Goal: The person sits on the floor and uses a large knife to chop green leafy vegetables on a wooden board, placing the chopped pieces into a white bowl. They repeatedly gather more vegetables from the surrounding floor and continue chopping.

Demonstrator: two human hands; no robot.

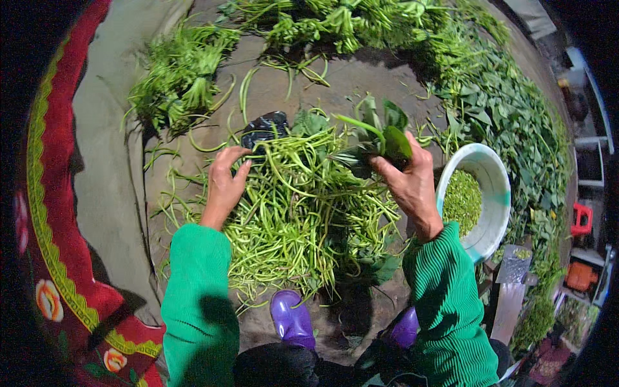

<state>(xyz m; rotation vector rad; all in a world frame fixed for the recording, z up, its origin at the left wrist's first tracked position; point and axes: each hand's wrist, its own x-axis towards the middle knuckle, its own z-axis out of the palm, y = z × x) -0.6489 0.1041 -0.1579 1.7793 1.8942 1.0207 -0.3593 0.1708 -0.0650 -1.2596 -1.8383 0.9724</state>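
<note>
My right hand (pixel 411 186) is shut on a small bunch of broad green leaves (pixel 387 128), from which a pale stem sticks out to the left. Beneath both hands spreads a loose heap of thin green leaf stalks (pixel 290 217). At the heap's left edge is my left hand (pixel 226 179), its thumb and fingers apart and nothing seen between them. A crumpled black plastic bag (pixel 265 126) lies just beyond its fingertips, partly covered by stalks.
Tied bundles of green stems (pixel 348 24) line the far side, with another pile (pixel 186 80) at left. A leafy heap (pixel 508 116) runs along the right. Beside my right arm, a tilted white basin (pixel 495 203) holds chopped greens (pixel 462 203). Purple boots (pixel 292 319) stand below the stalks.
</note>
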